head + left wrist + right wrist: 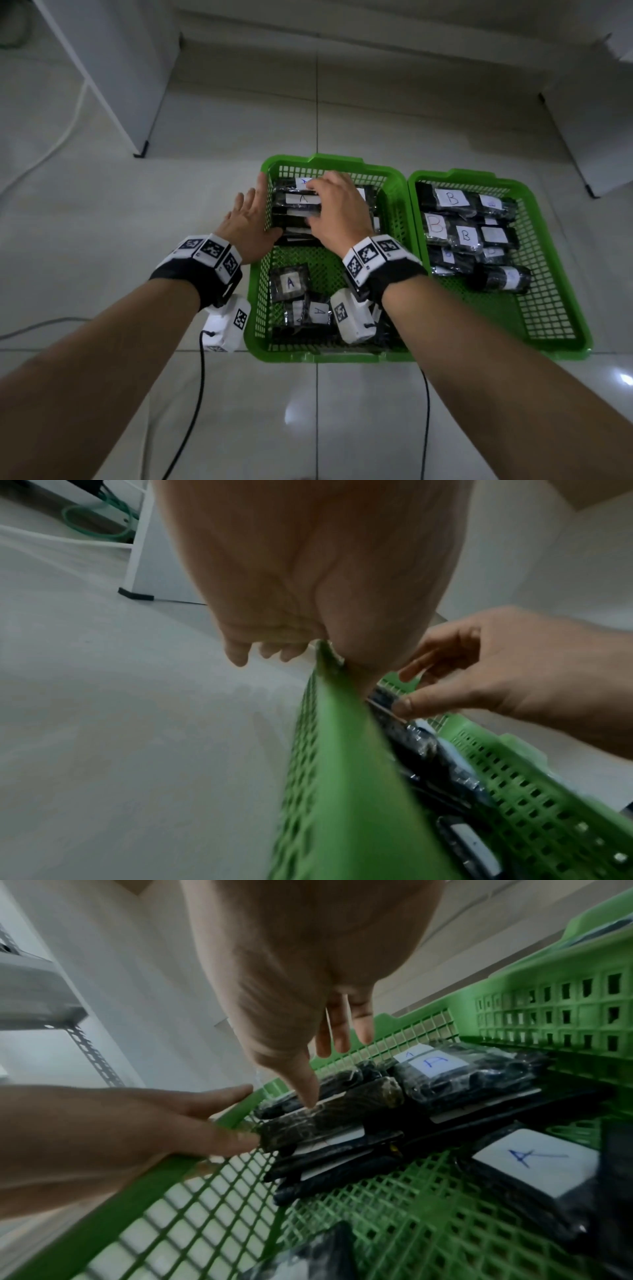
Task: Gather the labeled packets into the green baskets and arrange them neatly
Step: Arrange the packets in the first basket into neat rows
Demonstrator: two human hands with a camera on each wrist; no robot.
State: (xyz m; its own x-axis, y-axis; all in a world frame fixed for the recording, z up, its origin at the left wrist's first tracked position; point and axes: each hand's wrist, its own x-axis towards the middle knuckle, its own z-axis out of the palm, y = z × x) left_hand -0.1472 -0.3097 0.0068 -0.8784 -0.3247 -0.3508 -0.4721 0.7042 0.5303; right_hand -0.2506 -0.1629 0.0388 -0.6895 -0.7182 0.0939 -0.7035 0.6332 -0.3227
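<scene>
Head view: the left hand lies with fingers straight along the outside of the left basket, thumb hooked over the rim, steadying it on the floor. The right hand sits spread over the row of A packets at the far end, thumb pinching one edge. Loose A packets lie at the near end; the right basket holds B packets, loosely piled.

Left wrist view: blurry, but the left hand presses the basket wall.

Right wrist view: the thumb of the right hand rests on a standing packet. To do this well, I'd say squeeze the row tight toward the far wall, labels facing one way, leaving room for the loose ones.
</scene>
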